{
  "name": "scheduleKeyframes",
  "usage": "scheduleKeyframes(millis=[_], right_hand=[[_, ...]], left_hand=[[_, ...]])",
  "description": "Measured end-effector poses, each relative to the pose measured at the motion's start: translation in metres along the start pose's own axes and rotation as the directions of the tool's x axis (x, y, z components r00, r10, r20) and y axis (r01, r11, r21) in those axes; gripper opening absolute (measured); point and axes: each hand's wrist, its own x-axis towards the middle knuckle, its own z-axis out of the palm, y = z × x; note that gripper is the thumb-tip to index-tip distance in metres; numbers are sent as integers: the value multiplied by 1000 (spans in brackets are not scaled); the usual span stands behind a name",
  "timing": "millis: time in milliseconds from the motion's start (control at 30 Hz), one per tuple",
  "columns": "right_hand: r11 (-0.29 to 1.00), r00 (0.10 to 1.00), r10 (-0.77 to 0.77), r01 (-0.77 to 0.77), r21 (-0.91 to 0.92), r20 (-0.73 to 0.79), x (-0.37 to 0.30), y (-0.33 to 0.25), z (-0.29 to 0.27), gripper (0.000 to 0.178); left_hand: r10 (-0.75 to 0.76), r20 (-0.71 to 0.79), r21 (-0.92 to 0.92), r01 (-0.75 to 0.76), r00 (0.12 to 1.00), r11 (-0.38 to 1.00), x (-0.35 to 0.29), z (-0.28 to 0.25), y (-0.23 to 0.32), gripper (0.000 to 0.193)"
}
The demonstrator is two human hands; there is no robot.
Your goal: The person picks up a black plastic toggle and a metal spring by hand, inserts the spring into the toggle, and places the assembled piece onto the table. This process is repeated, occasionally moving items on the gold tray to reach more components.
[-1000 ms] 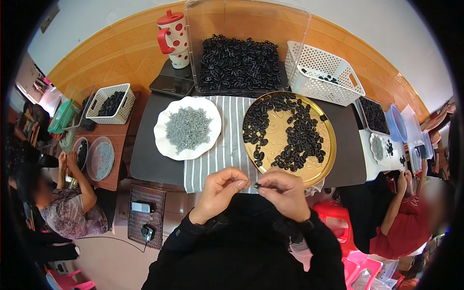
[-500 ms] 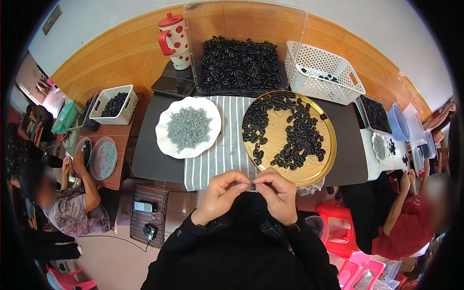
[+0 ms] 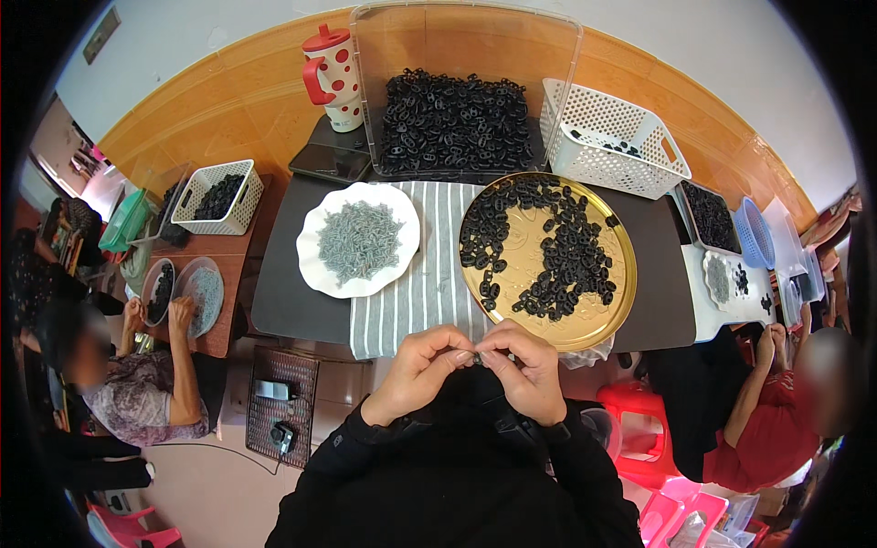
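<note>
My left hand and my right hand meet over the table's near edge. Thumb and forefinger of each are pinched on a small black piece, mostly covered by the fingertips. Just beyond my right hand lies a round gold tray, with many black oval plastic pieces heaped on it. Past my left hand a white scalloped plate holds a pile of thin grey screw-like pieces. A grey-and-white striped cloth is spread between plate and tray.
At the back stand a clear bin of black pieces, a white perforated basket and a red-dotted tumbler beside a dark phone-like slab. Co-workers sit at the left and right. A red stool is behind my right arm.
My fingertips have shifted slightly around the small black piece, the right fingers closing nearer the left. The left co-worker's hand has moved right, to the bowl of grey pieces.
</note>
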Motion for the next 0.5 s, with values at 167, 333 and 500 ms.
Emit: scheduleKeyframes(millis=[167,333,500], right_hand=[[994,999,-10,15,-111,45,0,-5,-4,10],[966,992,-116,124,-227,46,-2,-5,2,16],[957,987,-143,119,-265,-73,-5,-4,12,16]], left_hand=[[67,35,243,-73,997,967,1,0,6,5],[81,41,329,-90,996,940,-1,3,10,4],[22,-15,232,-18,1000,973,-4,4,1,6]])
